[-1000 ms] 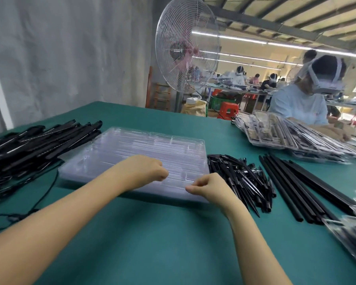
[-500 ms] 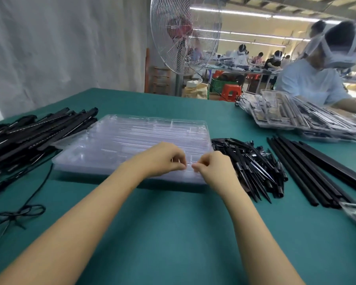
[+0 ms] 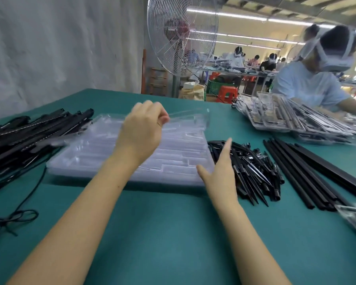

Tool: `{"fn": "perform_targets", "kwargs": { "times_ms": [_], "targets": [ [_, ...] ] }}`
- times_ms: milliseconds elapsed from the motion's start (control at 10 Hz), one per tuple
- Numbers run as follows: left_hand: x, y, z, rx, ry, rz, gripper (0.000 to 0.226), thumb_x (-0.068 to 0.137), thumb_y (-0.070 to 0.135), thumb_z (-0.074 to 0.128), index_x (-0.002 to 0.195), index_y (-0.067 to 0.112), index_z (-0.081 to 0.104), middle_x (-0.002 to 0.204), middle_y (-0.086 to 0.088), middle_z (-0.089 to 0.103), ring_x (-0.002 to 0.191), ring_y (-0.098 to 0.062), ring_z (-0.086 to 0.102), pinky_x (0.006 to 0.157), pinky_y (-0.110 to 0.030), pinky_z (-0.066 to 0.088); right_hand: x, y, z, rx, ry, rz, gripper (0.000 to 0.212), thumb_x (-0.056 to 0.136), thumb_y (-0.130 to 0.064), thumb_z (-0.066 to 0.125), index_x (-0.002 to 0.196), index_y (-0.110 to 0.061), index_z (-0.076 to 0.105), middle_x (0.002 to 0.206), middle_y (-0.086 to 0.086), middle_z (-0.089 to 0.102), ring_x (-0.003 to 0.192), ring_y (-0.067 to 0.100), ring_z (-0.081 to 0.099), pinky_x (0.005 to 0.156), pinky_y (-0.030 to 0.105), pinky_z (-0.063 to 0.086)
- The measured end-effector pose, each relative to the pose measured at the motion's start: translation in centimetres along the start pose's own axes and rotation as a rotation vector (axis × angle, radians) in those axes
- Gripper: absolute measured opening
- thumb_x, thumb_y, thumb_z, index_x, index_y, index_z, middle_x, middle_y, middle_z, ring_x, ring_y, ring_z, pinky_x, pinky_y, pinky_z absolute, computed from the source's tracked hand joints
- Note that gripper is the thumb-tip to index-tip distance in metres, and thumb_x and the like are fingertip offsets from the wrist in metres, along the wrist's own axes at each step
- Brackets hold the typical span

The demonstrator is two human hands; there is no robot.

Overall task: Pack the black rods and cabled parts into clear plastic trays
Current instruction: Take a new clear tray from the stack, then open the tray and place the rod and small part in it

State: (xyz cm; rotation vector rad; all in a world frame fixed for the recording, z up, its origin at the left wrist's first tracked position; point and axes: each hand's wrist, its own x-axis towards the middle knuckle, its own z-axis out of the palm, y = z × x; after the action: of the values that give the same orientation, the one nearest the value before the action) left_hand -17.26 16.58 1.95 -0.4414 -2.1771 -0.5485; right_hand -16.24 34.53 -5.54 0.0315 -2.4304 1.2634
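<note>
The left hand [image 3: 140, 130] pinched the top clear tray [image 3: 190, 118], holding it tilted above the tray stack [image 3: 111, 161] on the desk [image 3: 162, 233]. The right hand [image 3: 220, 167] was open, fingers straight, at the stack's right corner. Black rods [image 3: 308, 169] lay to the right and cabled parts [image 3: 29, 132] to the left.

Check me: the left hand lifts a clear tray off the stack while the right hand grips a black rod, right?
No: in the head view the left hand lifts the clear tray, but the right hand is open, gripping nothing.
</note>
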Motion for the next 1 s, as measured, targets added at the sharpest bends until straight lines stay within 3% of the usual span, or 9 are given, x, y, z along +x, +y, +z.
{"fn": "perform_targets", "kwargs": {
  "times_ms": [100, 200, 300, 500, 600, 700, 800, 900, 1000],
  "targets": [
    [0.6, -0.1, -2.0, 0.013, -0.012, -0.028, 0.013, 0.098, 0.017, 0.046, 0.089, 0.009, 0.05, 0.084, -0.005, 0.054, 0.076, -0.024, 0.049, 0.068, -0.035, 0.038, 0.2, 0.8, 0.8, -0.31, -0.089, -0.101, 0.028, 0.095, -0.011, 0.043, 0.111, 0.004, 0.059, 0.153, 0.007, 0.029, 0.133, 0.023, 0.036, 0.104, 0.03, 0.032],
    [0.6, 1.8, -4.3, 0.044, 0.058, 0.082, 0.014, 0.097, 0.015, 0.05, 0.089, 0.004, 0.056, 0.081, -0.006, 0.06, 0.066, -0.03, 0.055, 0.058, -0.034, 0.041, -0.1, 0.3, 1.4, -0.39, -0.035, -0.187, 0.023, 0.093, -0.008, 0.043, 0.088, 0.002, 0.062, 0.126, 0.01, 0.055, 0.124, 0.024, 0.044, 0.101, 0.033, 0.034],
    [-0.3, 5.4, -6.4, -0.038, 0.04, 0.289, 0.021, 0.093, 0.021, 0.052, 0.083, 0.006, 0.061, 0.074, -0.003, 0.062, 0.058, -0.027, 0.058, 0.05, -0.037, 0.05, 0.4, -0.2, -0.5, -0.197, 0.033, -0.099, 0.019, 0.091, -0.009, 0.053, 0.095, 0.001, 0.068, 0.107, 0.009, 0.063, 0.106, 0.023, 0.055, 0.089, 0.028, 0.038],
    [-8.8, 10.0, -4.3, 0.025, -0.168, 0.654, 0.022, 0.088, 0.025, 0.044, 0.068, 0.024, 0.053, 0.059, 0.01, 0.05, 0.049, -0.01, 0.047, 0.046, -0.018, 0.039, 2.3, 1.1, -13.2, 0.439, 0.286, 0.288, 0.011, 0.087, -0.001, 0.058, 0.08, 0.003, 0.067, 0.065, 0.009, 0.063, 0.048, 0.009, 0.058, 0.045, 0.017, 0.047],
    [-13.8, 10.4, -1.4, -0.427, -0.111, 0.808, 0.025, 0.103, 0.025, 0.022, 0.096, 0.035, 0.044, 0.078, 0.016, 0.061, 0.071, 0.0, 0.06, 0.07, -0.015, 0.039, 1.9, 4.8, -17.9, 0.268, 0.439, 0.428, 0.013, 0.085, -0.001, 0.057, 0.08, 0.003, 0.068, 0.059, 0.008, 0.062, 0.048, 0.017, 0.059, 0.052, 0.024, 0.05],
    [-16.2, 10.2, -1.8, -0.86, -0.745, 0.268, 0.025, 0.1, 0.042, 0.036, 0.095, 0.043, 0.061, 0.091, 0.025, 0.062, 0.1, 0.008, 0.051, 0.091, -0.007, 0.027, 1.7, 8.0, -18.9, -0.239, 0.441, 0.51, 0.019, 0.084, -0.005, 0.053, 0.093, 0.001, 0.069, 0.093, 0.023, 0.068, 0.091, 0.038, 0.061, 0.081, 0.035, 0.047],
    [-17.9, 11.9, 0.6, -0.388, -0.653, 0.426, 0.049, 0.103, 0.038, 0.024, 0.082, 0.033, 0.067, 0.077, 0.018, 0.06, 0.083, 0.002, 0.052, 0.081, -0.007, 0.026, -0.4, 10.2, -17.4, -0.733, 0.155, 0.431, 0.027, 0.094, -0.019, 0.045, 0.112, -0.007, 0.061, 0.117, 0.016, 0.061, 0.115, 0.032, 0.052, 0.089, 0.029, 0.041],
    [-16.9, 15.6, -0.6, -0.052, -0.784, 0.371, 0.04, 0.085, 0.059, 0.023, 0.082, 0.054, 0.062, 0.07, 0.03, 0.053, 0.064, 0.012, 0.048, 0.069, -0.007, 0.038, -1.8, 12.0, -16.6, -0.947, 0.166, 0.279, 0.026, 0.096, -0.026, 0.045, 0.109, -0.011, 0.063, 0.113, 0.012, 0.055, 0.111, 0.03, 0.044, 0.084, 0.032, 0.042],
    [-16.7, 17.0, -0.2, 0.117, -0.805, 0.398, 0.04, 0.082, 0.066, 0.018, 0.081, 0.059, 0.057, 0.067, 0.031, 0.048, 0.063, 0.015, 0.047, 0.061, -0.005, 0.035, -1.9, 11.7, -16.3, -1.011, 0.196, 0.206, 0.025, 0.095, -0.027, 0.047, 0.104, -0.01, 0.064, 0.112, 0.009, 0.051, 0.109, 0.027, 0.043, 0.083, 0.033, 0.041]
  ]
}}
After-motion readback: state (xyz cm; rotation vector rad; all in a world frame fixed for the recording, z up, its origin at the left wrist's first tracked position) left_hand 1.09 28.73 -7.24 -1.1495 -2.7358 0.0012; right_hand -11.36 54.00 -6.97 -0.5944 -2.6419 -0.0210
